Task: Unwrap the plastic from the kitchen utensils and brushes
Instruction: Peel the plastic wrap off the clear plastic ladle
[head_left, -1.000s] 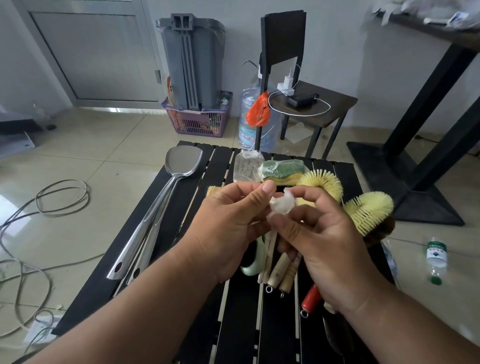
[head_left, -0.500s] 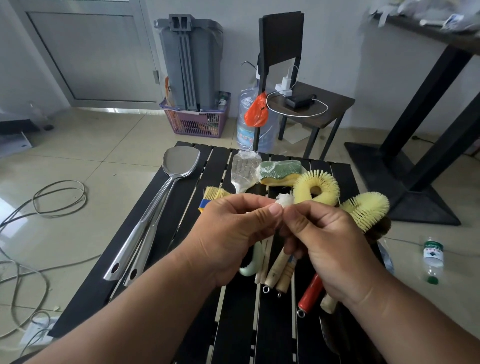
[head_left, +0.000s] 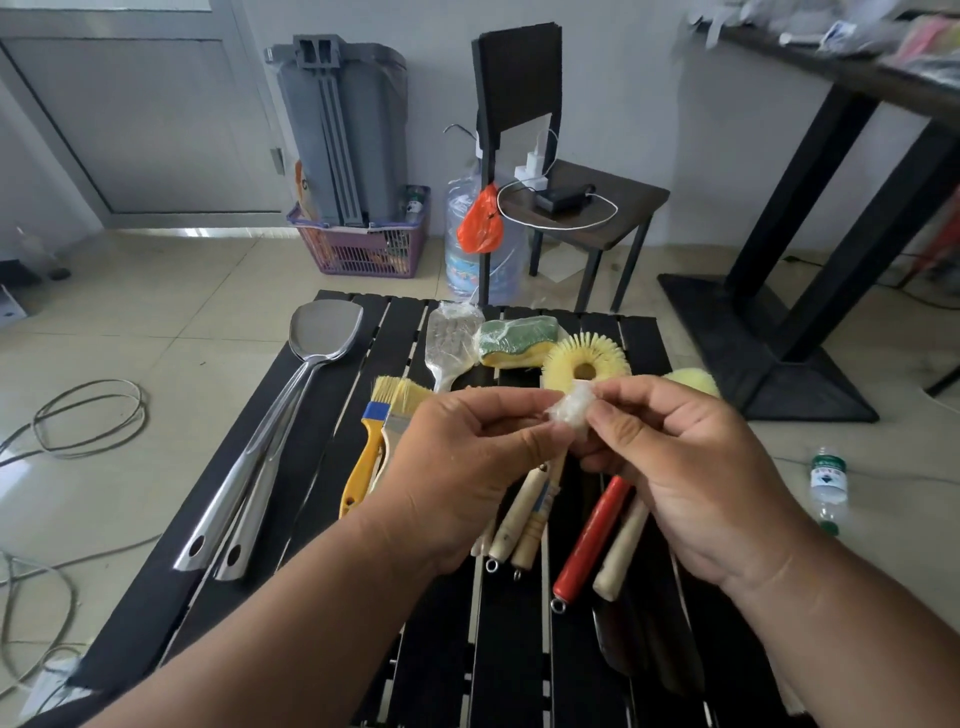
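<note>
At frame center, your left hand (head_left: 467, 462) and right hand (head_left: 675, 467) are pinching a plastic wad (head_left: 571, 410); compacting it tightly helps before discarding.

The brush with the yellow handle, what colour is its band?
Blue: the band sits between handle and bristles, clear in the head view.

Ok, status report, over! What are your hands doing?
Both hands, left and right, pinching a plastic wad. Sponge and slotted utensil still wrapped. Nothing in the way.
</note>
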